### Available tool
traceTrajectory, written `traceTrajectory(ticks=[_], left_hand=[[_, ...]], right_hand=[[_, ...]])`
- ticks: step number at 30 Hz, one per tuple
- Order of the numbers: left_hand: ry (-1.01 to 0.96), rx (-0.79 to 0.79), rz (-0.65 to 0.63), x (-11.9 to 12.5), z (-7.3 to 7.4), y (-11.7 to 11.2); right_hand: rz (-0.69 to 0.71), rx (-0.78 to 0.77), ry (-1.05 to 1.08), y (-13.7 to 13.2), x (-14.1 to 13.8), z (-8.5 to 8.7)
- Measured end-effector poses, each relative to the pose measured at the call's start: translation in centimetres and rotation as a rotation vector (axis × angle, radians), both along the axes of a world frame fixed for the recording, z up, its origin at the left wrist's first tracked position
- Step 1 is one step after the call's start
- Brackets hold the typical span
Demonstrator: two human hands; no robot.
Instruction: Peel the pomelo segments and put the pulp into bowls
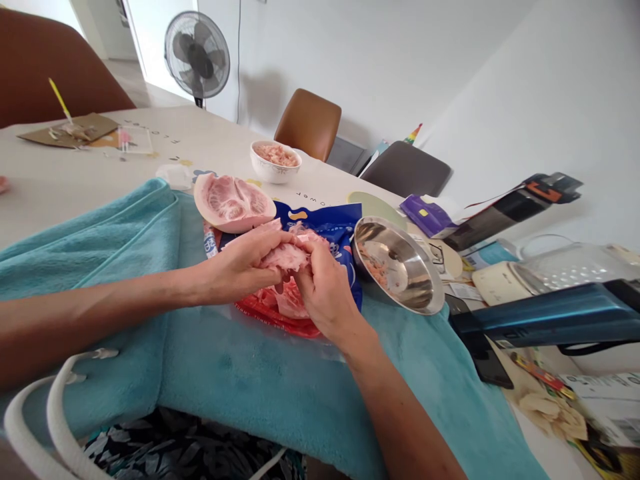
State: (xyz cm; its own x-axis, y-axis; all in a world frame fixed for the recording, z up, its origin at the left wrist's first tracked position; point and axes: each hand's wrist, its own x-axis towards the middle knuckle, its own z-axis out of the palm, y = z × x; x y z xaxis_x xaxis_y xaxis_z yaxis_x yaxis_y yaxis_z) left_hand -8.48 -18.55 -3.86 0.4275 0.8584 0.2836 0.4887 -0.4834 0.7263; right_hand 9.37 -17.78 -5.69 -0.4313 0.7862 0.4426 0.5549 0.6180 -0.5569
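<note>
Both hands meet over a blue and red plastic bag point(336, 235) that lies on a teal towel point(235, 373). My left hand point(240, 265) and my right hand point(325, 288) are closed on the same pink pomelo segment point(286, 255), fingers pinched into it from each side. More pink pomelo pieces point(285, 300) lie on the bag under the hands. A halved pomelo point(233, 202) with pink flesh sits just behind the hands. A steel bowl point(415, 293) with a few pink bits stands tilted to the right of the bag.
A white bowl point(275, 160) of peeled pomelo flesh stands further back on the white table point(60, 180). Clutter at the right includes a purple packet point(427, 215), a dark blue flask point(555, 317), a phone point(487, 363) and papers. A fan point(197, 57) and chairs point(308, 123) stand beyond.
</note>
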Motion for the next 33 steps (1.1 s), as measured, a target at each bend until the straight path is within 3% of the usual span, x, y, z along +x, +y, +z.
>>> traceTrajectory(ticks=[4, 9, 13, 19, 21, 24, 29, 33], left_hand=[[-0.067, -0.089, -0.057, -0.4, 0.2, 0.0], [-0.177, -0.343, -0.173, -0.7, 0.8, 0.2], [-0.290, -0.532, -0.080, -0.5, 0.6, 0.6], [-0.394, -0.600, -0.020, 0.0, 0.4, 0.6], [-0.383, -0.608, -0.013, -0.1, 0.5, 0.6], [-0.401, -0.642, -0.044, -0.3, 0.5, 0.6], [-0.447, -0.810, -0.112, -0.9, 0.1, 1.0], [-0.365, -0.768, -0.117, -1.1, 0.3, 1.2]], right_hand=[[0.034, -0.067, 0.025, -0.2, 0.5, 0.4], [0.050, -0.187, 0.028, -0.4, 0.7, 1.0], [-0.026, -0.285, 0.055, -0.3, 0.6, 1.0], [-0.115, -0.089, 0.100, -0.4, 0.8, 0.8], [-0.103, -0.089, 0.103, -0.4, 1.0, 1.1], [-0.068, -0.234, 0.154, -0.4, 1.4, 1.6], [0.038, -0.737, 0.374, -0.1, 2.2, 1.8], [0.078, -0.884, 0.481, 0.0, 2.3, 1.8]])
